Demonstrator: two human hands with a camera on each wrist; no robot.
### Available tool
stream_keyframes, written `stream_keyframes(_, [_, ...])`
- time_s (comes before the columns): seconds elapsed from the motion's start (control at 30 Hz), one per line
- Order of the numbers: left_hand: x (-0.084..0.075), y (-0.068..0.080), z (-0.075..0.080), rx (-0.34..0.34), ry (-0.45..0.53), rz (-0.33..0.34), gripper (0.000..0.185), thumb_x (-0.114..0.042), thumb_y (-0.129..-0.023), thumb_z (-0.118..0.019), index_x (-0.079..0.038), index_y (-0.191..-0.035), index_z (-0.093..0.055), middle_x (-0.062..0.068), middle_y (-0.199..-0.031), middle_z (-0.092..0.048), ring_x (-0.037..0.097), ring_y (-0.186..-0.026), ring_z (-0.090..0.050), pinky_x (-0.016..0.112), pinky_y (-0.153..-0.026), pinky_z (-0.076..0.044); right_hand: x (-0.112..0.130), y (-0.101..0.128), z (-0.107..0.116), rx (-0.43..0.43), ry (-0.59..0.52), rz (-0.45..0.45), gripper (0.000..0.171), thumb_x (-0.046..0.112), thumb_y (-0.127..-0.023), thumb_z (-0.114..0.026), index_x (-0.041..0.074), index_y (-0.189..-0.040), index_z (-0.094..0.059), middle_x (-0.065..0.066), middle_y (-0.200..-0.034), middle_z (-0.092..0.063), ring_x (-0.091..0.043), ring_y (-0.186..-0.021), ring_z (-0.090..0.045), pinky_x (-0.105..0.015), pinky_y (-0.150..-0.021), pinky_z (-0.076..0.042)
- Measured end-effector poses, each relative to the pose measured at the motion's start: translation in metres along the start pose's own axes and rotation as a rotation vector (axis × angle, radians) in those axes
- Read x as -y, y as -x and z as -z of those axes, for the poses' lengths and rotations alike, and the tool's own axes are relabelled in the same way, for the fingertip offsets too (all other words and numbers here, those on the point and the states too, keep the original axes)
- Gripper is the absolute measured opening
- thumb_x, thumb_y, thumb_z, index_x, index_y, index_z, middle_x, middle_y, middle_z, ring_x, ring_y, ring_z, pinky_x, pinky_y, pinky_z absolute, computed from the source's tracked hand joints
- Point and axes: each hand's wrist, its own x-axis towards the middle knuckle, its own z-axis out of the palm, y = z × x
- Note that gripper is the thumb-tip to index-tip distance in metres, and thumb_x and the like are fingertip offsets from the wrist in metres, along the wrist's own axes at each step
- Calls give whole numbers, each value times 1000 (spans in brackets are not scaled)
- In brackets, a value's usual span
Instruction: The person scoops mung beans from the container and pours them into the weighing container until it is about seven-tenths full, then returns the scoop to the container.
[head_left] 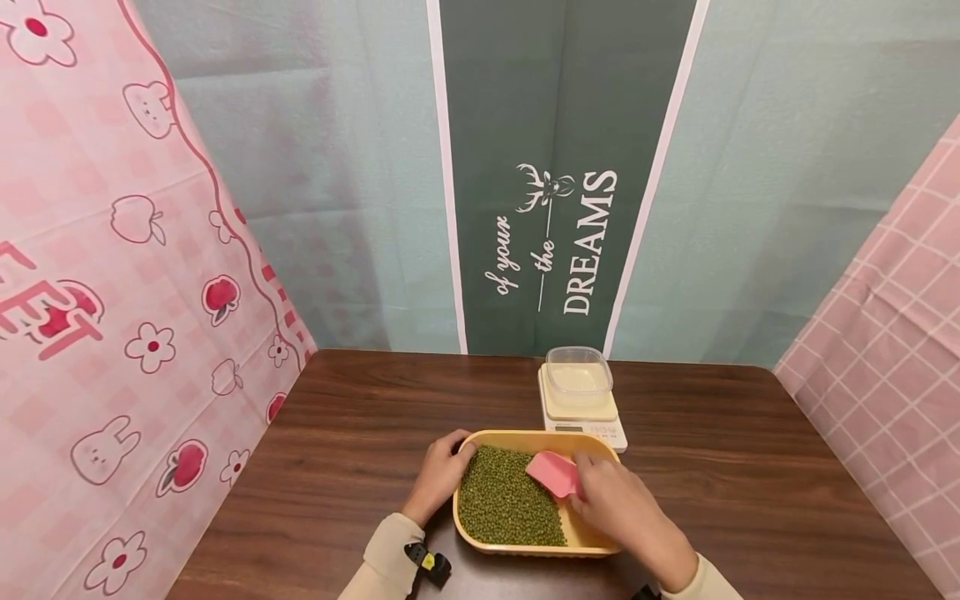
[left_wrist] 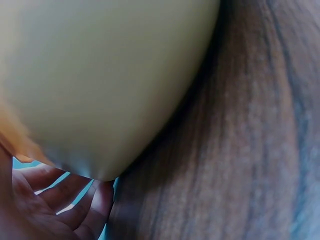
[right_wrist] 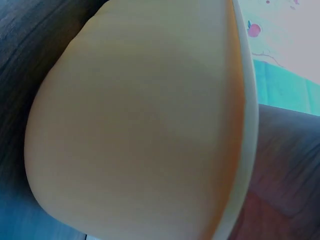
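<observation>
The left hand (head_left: 441, 473) grips the rim of the yellow plastic tub (head_left: 525, 546) of green beans (head_left: 504, 504). The right hand (head_left: 611, 496) pinches a pink plastic scoop (head_left: 553, 472).

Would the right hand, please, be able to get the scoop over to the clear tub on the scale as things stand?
Probably yes: the right hand holds the scoop in the tray, and nothing stands between it and the tub on the scale just behind.

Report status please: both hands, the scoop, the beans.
Left hand grips yellow tray rim. Right hand holds pink scoop over green beans. Scale with clear container behind; path unobstructed.
</observation>
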Motion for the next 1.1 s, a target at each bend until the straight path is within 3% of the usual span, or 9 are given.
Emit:
stream_keyframes(0.2, [3, -1, 0, 17, 37, -3, 25, -28, -108, -57, -14, -113, -77, 4, -104, -73, 14, -92, -61, 33, -84, -49, -2, -3, 2, -67, -20, 2, 28, 7, -71, -89, 5, -89, -67, -4, -82, -58, -16, -70, -51, -34, -63, -50])
stream_keyframes(0.37, [6, -1, -1, 81, 177, 23, 30, -27, -109, -52, -12, -123, -75, 8, -115, -74, 15, -99, -64, 33, -89, -50, -3, -5, 6, -85, -29, -5, 35, 4, -71, -90, 1, -101, -73, -8, -88, -62, -19, -74, -56, -38, -68, -53])
stream_keyframes(0.5, [5, 0, -1, 149, 305, 39, 36, -23, -111, -46, -8, -133, -70, 14, -125, -72, 18, -107, -66, 32, -93, -52, -5, -6, 11, -61, -48, -27, 41, 3, -76, -86, 6, -115, -73, -10, -98, -70, -21, -74, -62, -39, -62, -53])
stream_keyframes(0.6, [4, 1, -1, 169, 350, 34, 40, -21, -111, -42, -4, -138, -67, 17, -129, -71, 21, -113, -66, 32, -96, -52, -8, -8, 15, -54, -66, -17, 39, 0, -79, -82, 7, -116, -72, -7, -95, -73, -19, -71, -63, -37, -59, -53])
stream_keyframes(0.8, [2, 4, -3, 162, 388, 30, 42, -21, -112, -41, -3, -142, -64, 19, -131, -70, 23, -115, -67, 34, -97, -53, -16, -7, 21, -104, -42, 46, 24, -1, -79, -81, 5, -100, -71, -3, -76, -67, -17, -68, -62, -35, -60, -52])
stream_keyframes(1.1, [2, 3, -7, 118, 362, 27, 41, -20, -112, -41, -3, -141, -65, 18, -129, -72, 22, -113, -68, 34, -96, -53, -27, -5, 37, -47, -5, 48, 23, 1, -76, -85, 7, -95, -73, -2, -82, -70, -20, -76, -63, -38, -63, -53])
